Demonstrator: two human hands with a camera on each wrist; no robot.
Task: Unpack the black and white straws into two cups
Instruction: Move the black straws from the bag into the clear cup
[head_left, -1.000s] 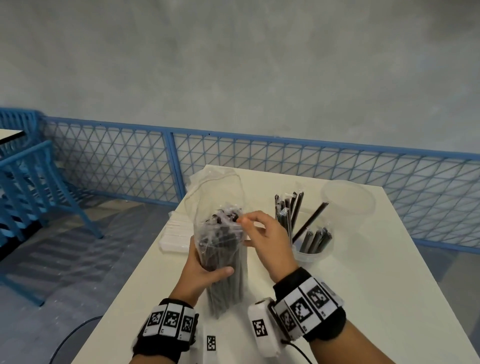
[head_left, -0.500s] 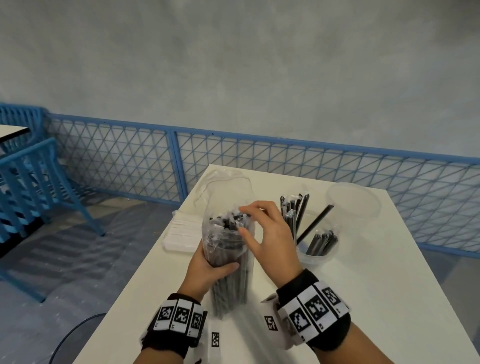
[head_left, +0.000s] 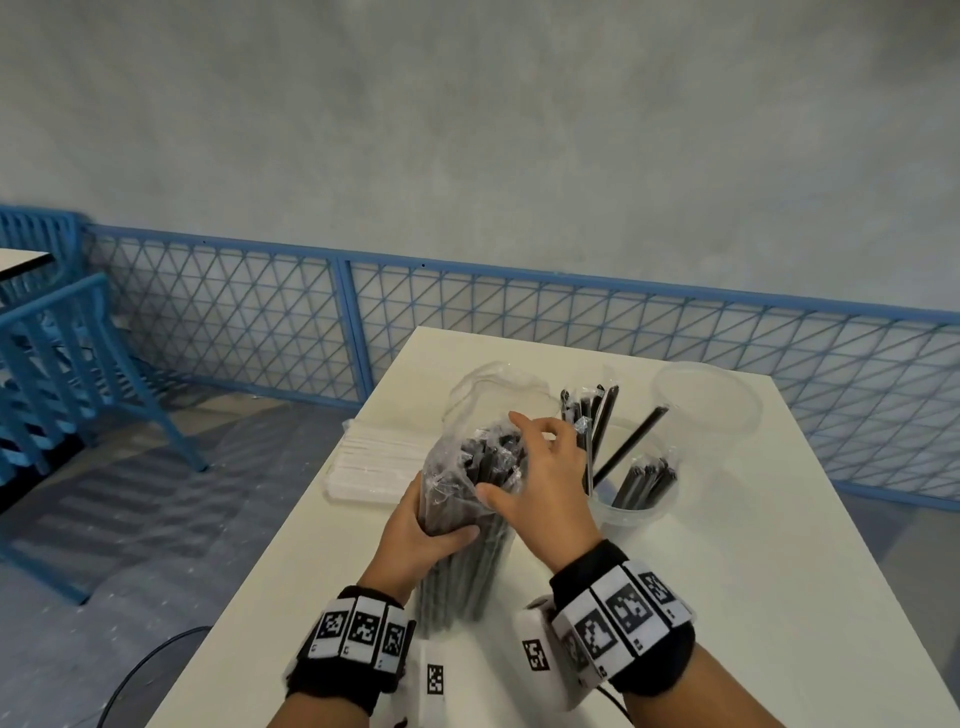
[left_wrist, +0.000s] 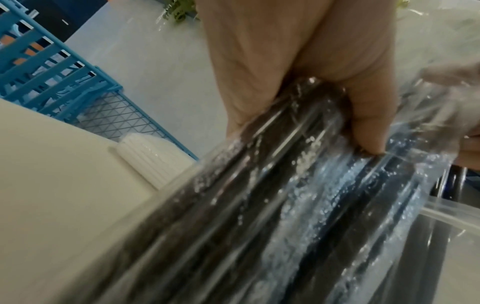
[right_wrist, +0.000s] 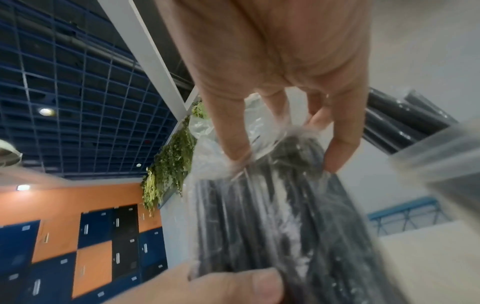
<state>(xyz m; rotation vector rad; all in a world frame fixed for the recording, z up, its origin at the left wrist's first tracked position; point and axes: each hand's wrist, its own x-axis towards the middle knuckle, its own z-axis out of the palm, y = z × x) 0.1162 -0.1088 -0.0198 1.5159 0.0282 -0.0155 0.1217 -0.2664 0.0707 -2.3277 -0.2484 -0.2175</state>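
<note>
A clear bag of black straws (head_left: 464, 569) stands on end on the white table (head_left: 753, 597). My left hand (head_left: 423, 530) grips it round the middle, thumb across the front; the left wrist view shows this grip (left_wrist: 363, 123) on the bag (left_wrist: 259, 205). My right hand (head_left: 537, 460) lies spread over the bag's open mouth, fingers fairly straight, thumb against the bag's front. In the right wrist view its fingertips (right_wrist: 237, 152) touch the plastic at the straw tops (right_wrist: 293, 150). A clear cup (head_left: 639, 512) to the right holds several wrapped black straws. An empty clear cup (head_left: 709, 402) stands behind it.
A flat pack of white straws (head_left: 371, 462) lies near the table's left edge, behind the bag. A blue mesh fence (head_left: 260, 322) runs behind the table, and a blue chair (head_left: 62, 364) stands on the floor at the left.
My right hand has left its pinch at the straw tips and spread over the bag's mouth. The left hand keeps its grip, and the bag now leans a little to the left.
</note>
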